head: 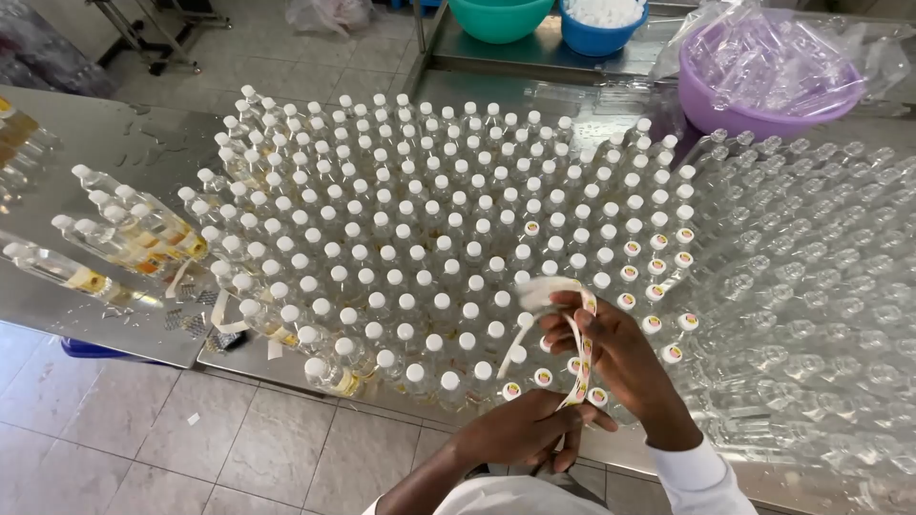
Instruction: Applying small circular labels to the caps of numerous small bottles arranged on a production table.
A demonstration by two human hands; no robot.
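Sticker strip (579, 353) between both hands

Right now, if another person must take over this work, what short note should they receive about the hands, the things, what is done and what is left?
Left hand: holds the lower end of the sticker strip.
Right hand: holds the strip higher up, above the front bottles.
Things: white-capped bottles fill the steel table; uncapped bottles stand to the right.
Done: round stickers sit on some caps near the right edge and front.
Left: most white caps show no sticker.
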